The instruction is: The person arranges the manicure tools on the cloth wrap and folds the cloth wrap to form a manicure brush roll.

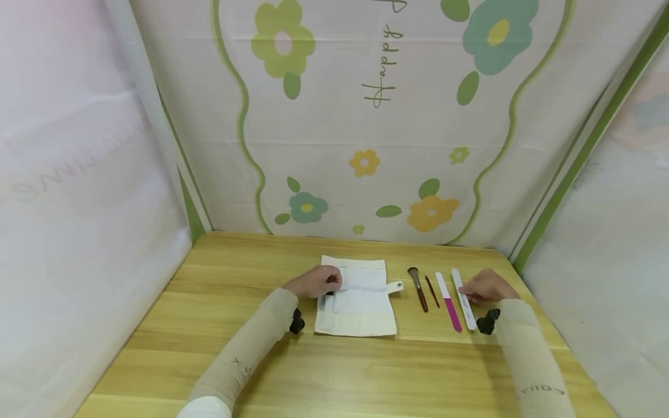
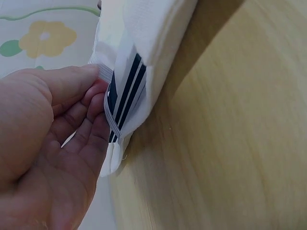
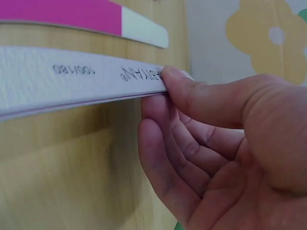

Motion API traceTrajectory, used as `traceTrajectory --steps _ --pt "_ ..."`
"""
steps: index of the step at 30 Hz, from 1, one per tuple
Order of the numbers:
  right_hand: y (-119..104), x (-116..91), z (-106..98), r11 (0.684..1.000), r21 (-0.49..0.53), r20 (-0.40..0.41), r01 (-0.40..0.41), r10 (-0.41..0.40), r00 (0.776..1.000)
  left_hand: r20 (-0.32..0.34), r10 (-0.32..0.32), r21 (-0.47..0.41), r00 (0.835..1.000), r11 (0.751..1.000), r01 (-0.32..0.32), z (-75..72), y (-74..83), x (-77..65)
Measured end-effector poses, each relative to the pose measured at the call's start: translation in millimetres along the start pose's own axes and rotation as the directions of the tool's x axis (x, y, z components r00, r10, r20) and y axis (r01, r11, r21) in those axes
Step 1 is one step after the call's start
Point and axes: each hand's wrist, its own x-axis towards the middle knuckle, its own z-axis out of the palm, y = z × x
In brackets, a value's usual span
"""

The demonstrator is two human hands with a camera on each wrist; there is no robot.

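Observation:
A white fabric pouch [image 1: 360, 326] lies unfolded on the table. At its left side my left hand [image 1: 316, 283] pinches a grey elastic band [image 2: 104, 74] between thumb and fingers, lifting it from the cloth. Behind the band, dark-and-white striped flat pieces [image 2: 128, 93] sit in the pouch; their kind is unclear. My right hand [image 1: 488, 287] pinches a white nail file [image 3: 96, 81] by its far end, thumb on top and fingers below. In the right wrist view, the file's edge stands above the table near the hand. Printed on it is "100/180".
Left of the held file lies a pink-and-white nail file [image 1: 452, 313]. Further left are a thin brown stick-like tool [image 1: 432, 290] and a makeup brush [image 1: 420, 293]. A snap tab [image 1: 395, 287] sticks out from the pouch. Printed fabric walls [image 1: 313, 128] border the wooden table [image 1: 355, 377].

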Motion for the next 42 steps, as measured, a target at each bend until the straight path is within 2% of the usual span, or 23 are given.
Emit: traceTrajectory --steps 10,14,18,27,33,36,42 --pt "-34 3 -1 0.991 0.096 0.031 0.088 -0.091 0.995 0.005 0.0 -0.023 1.0 1.0 0.0 -1.7 2.8 -1.8" --pt "-57 8 4 0.986 0.113 0.052 0.126 -0.132 0.99 0.005 -0.005 -0.031 1.0 0.999 0.005 -1.8 -0.3 -0.6" --pt "-86 16 12 0.982 0.136 0.056 0.13 -0.138 0.989 0.007 -0.016 -0.025 1.0 1.0 0.016 -2.1 -3.4 0.0" --pt "-151 32 43 0.968 0.154 0.038 0.196 -0.204 0.978 0.013 -0.026 -0.003 1.0 1.0 0.026 -1.8 -4.3 2.1" --pt "-190 42 66 0.959 0.161 0.038 0.232 -0.241 0.97 0.016 -0.034 -0.022 0.999 0.999 0.035 -1.7 -4.5 3.1" --pt "-207 46 79 0.953 0.169 0.014 0.253 -0.259 0.966 0.015 -0.034 -0.002 0.999 0.999 0.034 -0.5 -6.4 3.6" --pt "-233 56 106 0.93 0.199 -0.084 0.309 -0.298 0.951 0.011 -0.029 0.016 1.0 0.999 0.029 -1.6 -4.2 4.1"
